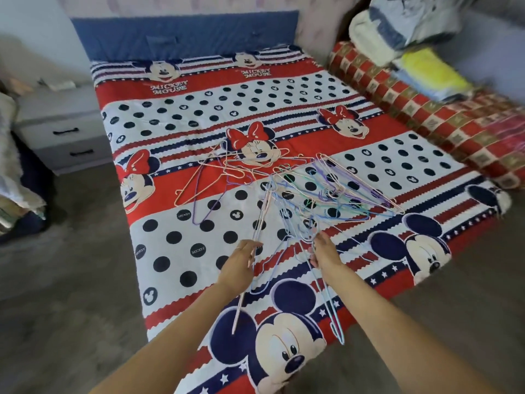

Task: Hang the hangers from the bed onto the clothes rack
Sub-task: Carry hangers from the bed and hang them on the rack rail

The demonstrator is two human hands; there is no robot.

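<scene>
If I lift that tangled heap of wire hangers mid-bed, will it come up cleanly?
Probably not. The hanger pile looks interlocked, so several would likely rise together and snag. The thin wire suggests they are light but springy. Hangers already in the left hand and right hand dangle loosely and may swing.
</scene>
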